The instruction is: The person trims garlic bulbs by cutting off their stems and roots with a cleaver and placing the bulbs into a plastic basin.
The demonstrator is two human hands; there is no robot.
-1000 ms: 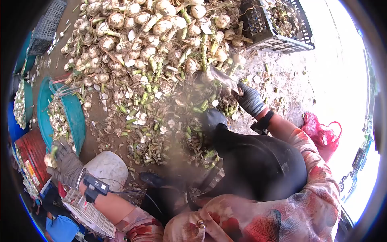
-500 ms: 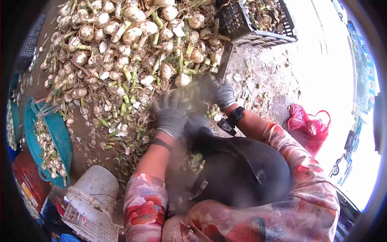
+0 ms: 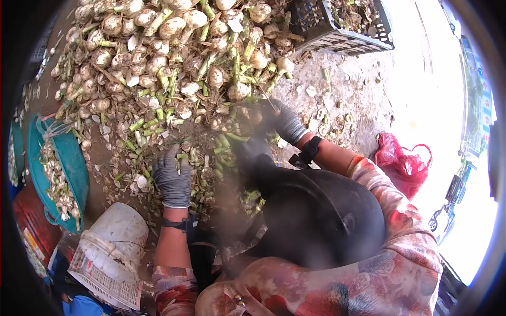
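My left hand (image 3: 173, 181), in a grey glove, is low over cut green stalk pieces (image 3: 153, 126) and loose peelings. Its fingers are apart, with nothing visible in them. My right hand (image 3: 289, 122), gloved the same way, is closed at the near right edge of the garlic heap (image 3: 174, 58). A thin, dark knife (image 3: 270, 102), seen nearly edge-on, sticks up from its fingers. A blurred smear on the view covers part of this hand and the ground beside it. Dirty garlic bulbs with stalks lie just beyond both hands.
A black crate (image 3: 345, 45) with scraps stands at the upper right. A red mesh bag (image 3: 403, 163) lies at the right. On the left are a teal basin (image 3: 76, 179) holding small garlic and an upturned white bucket (image 3: 118, 231). My black-clad knee (image 3: 327, 216) is in front.
My left hand has moved left and nearer to me, away from my right hand. The knife in my right hand has turned from broadside to nearly edge-on. The view has shifted slightly.
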